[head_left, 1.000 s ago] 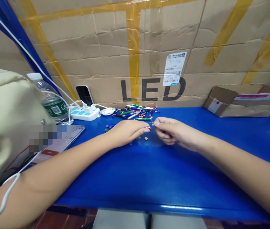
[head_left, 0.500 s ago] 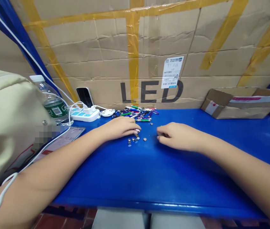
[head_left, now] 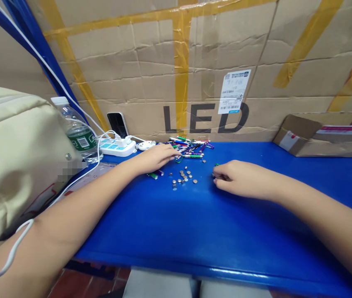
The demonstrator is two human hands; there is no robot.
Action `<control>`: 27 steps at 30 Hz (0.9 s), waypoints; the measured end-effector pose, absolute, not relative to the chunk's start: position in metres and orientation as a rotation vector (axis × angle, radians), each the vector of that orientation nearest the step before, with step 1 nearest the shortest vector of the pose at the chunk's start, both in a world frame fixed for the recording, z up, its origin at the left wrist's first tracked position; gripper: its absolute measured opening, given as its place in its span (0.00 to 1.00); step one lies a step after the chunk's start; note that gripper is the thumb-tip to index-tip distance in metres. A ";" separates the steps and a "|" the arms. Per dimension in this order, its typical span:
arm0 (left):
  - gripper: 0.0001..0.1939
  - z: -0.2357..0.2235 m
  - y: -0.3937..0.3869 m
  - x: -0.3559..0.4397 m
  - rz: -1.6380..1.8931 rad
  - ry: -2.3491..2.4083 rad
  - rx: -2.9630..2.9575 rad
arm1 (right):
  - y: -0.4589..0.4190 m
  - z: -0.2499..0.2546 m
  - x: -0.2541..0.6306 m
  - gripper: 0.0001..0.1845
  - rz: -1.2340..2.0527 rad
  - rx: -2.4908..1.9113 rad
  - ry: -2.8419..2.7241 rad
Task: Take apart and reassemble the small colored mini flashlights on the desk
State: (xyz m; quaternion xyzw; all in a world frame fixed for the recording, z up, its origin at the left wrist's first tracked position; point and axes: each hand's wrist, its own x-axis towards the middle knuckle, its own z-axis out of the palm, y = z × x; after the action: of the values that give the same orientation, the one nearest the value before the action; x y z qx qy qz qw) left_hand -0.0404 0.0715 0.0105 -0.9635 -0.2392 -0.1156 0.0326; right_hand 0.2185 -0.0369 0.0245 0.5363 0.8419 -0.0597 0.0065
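Observation:
My left hand (head_left: 157,158) reaches over the table's far middle, its fingertips closed at the green clip (head_left: 178,160) of a small green pen-shaped flashlight (head_left: 194,156). That flashlight lies at the front of a heap of coloured keychain flashlights (head_left: 191,145). Under and beside my left palm lie a green tube (head_left: 152,175) and a purple tube (head_left: 160,172). Several small silver button cells (head_left: 182,174) are scattered between my hands. My right hand (head_left: 236,177) rests on the table to their right, its fingers curled round something small; only a green bit and a dark end show.
On the left stand a beige bag (head_left: 17,153), a water bottle (head_left: 81,132), a white power strip (head_left: 116,147) with cables, and a phone (head_left: 117,124) leaning upright. Another phone (head_left: 85,180) lies behind my left forearm. A cardboard tray (head_left: 328,136) sits at the far right, before a taped cardboard wall (head_left: 145,74).
My left hand has moved up from the button cells to the heap's front, and more cells and two tubes now show. The right hand stays curled in nearly the same place. The view has shifted slightly.

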 end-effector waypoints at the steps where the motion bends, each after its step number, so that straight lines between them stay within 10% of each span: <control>1: 0.17 0.011 0.073 -0.043 -0.365 -0.783 -2.983 | -0.037 0.024 0.219 0.11 -0.192 1.674 2.641; 27: 0.21 -0.001 0.040 0.003 -0.225 -0.673 -3.102 | -0.035 0.023 0.215 0.12 -0.043 1.799 2.685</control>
State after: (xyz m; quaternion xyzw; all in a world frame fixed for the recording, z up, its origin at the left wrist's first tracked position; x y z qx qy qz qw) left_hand 0.0031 0.0395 -0.0007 -0.9746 -0.2115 -0.0706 -0.0202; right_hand 0.2148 -0.0350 0.0225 0.5561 0.8298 -0.0132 -0.0454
